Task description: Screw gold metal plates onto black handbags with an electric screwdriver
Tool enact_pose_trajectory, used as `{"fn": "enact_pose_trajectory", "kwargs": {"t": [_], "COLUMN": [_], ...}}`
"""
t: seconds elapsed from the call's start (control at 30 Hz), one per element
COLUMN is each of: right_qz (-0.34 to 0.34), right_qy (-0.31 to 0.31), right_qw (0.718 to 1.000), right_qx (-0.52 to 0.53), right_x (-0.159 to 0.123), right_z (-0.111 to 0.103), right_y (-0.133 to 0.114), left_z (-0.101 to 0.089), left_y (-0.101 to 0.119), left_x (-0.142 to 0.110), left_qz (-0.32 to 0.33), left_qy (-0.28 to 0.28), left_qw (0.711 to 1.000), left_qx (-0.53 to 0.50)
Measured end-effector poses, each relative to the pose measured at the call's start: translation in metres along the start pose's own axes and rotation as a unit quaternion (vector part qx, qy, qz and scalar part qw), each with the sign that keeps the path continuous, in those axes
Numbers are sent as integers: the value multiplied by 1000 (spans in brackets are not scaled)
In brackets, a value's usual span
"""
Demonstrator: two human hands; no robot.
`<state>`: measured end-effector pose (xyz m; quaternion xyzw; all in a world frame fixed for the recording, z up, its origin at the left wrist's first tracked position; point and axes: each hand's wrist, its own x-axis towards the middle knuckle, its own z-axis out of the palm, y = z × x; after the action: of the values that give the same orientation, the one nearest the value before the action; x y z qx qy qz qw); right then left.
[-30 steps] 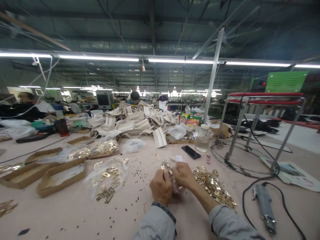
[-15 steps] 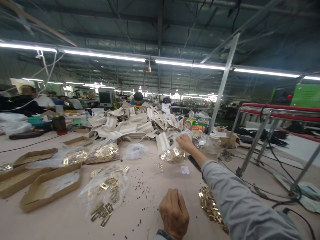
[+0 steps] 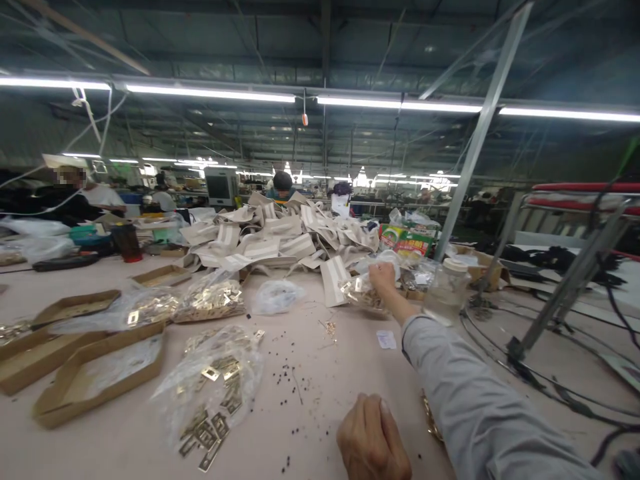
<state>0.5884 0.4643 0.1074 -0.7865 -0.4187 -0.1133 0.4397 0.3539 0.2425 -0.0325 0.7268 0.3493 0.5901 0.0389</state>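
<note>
My right hand is stretched far forward, closed on the top of a clear plastic bag of gold metal pieces that hangs just above the table's far middle. Its grey sleeve crosses the lower right. My left hand rests near the front edge as a loose fist; what is inside it does not show. A little of a loose heap of gold metal pieces peeks out beside the sleeve. An open plastic bag of the same pieces lies to the left.
Flat cardboard trays line the left side, with more bagged metal pieces behind. A pile of beige striped fabric parts fills the back. A clear jar and a metal stand with cables are on the right. Other people work far off.
My right hand left my left hand and carried the bag of metal pieces forward and up to the far middle. My left hand stayed near the front edge. The view tilted up.
</note>
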Motion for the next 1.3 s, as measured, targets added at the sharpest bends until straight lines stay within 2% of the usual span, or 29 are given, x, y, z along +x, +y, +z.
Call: {"fn": "enact_pose_trajectory", "kwargs": {"t": [0.17,0.37,0.6,0.73,0.8,0.87,0.93,1.07,1.17,1.23,1.3], "right_qz": [28,40,30,38,36,28,27,67,108,135,161], "right_qy": [3,-6,-108,-159,-173,-177,-172,-169,-156,-136,-108], "right_qw": [1000,999,994,987,984,984,984,983,982,981,981], "right_qx": [-4,6,-2,-1,7,16,23,25,10,-7,-29], "right_x": [5,1,-37,-47,-47,-46,-45,-42,-53,-66,-80], "right_z": [6,14,12,2,-11,-33,-66,-157,-229,-267,-293], "right_y": [5,-8,-29,-32,-26,-12,13,82,132,160,186], "left_z": [4,4,2,-7,-11,-13,-14,-12,-9,-9,-9], "left_y": [-1,-3,-3,-6,-6,-6,-4,-4,-5,-6,-6], "left_x": [-3,1,8,17,21,22,21,20,19,18,18], "left_qz": [-9,-21,-20,13,16,7,-4,-15,-41,-56,-67], "left_qy": [-9,-9,-10,-34,-38,-40,-41,-42,-50,-62,-77], "left_qw": [1000,1000,1000,998,998,998,997,997,995,994,992], "left_qx": [1,7,12,42,47,55,62,68,74,74,75]}}
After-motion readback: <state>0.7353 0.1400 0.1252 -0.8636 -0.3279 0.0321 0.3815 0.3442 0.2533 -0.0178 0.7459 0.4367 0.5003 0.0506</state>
